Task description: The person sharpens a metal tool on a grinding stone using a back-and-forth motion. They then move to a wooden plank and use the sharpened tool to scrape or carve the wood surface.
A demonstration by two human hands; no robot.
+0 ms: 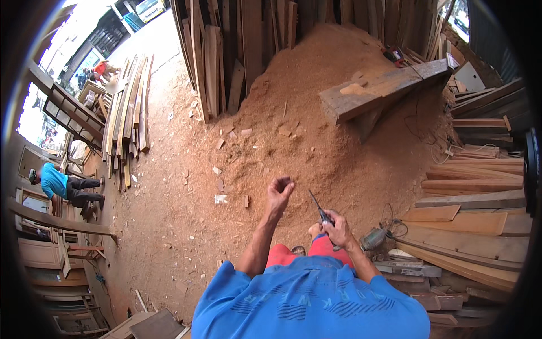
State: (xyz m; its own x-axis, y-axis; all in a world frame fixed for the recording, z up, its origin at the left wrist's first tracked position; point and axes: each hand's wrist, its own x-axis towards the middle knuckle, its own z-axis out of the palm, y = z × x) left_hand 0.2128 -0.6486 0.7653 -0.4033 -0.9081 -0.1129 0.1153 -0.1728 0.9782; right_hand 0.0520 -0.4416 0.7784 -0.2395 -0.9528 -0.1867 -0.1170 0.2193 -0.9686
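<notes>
My left hand is raised over the sawdust-covered ground with fingers curled together; whatever they may hold is too small to make out. My right hand grips a long, thin metal tool by its dark handle, its blade pointing up and left toward my left hand without visibly touching it. Just right of my right hand, a greenish-grey power tool lies with its cord beside stacked boards. My feet and red shorts show below my hands.
A sawdust mound rises ahead, with a heavy plank bench on it and upright boards behind. Long timbers lie at left. A person in a teal shirt and figures in the far background are to my left.
</notes>
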